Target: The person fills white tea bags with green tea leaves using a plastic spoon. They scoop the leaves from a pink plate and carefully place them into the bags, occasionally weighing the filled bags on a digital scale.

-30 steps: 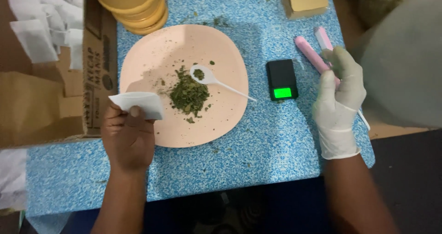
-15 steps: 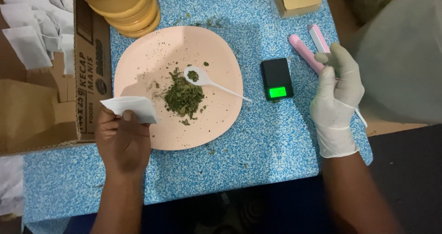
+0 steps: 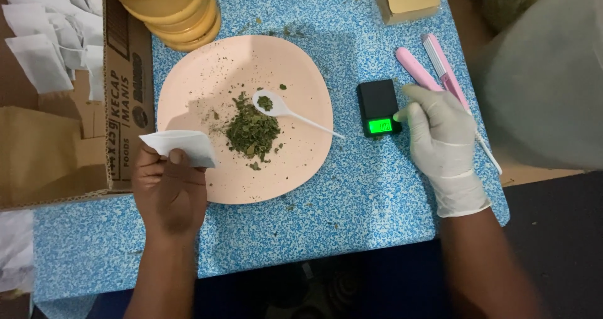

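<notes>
Left grip [image 3: 168, 190]: fingers closed, pinching a white paper sachet [image 3: 179, 145] by its lower edge, held over the near rim of the pink plate [image 3: 295, 162], I'd guess so spills land on it. Just right of it, dried green leaf pile [image 3: 252, 130] with a white plastic spoon [image 3: 286, 110] resting on top, bowl loaded. Right grip [image 3: 440, 137], gloved, loosely curled, holds nothing; fingertips [image 3: 400, 115] touch the black pocket scale [image 3: 379, 108]. Pink sealer [image 3: 433, 64] lies just beyond on the counter [image 3: 352, 193].

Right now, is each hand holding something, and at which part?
The left hand pinches a small white paper bag by its lower edge, over the pink plate. The gloved right hand holds nothing; its fingertips are at the black scale.
</notes>
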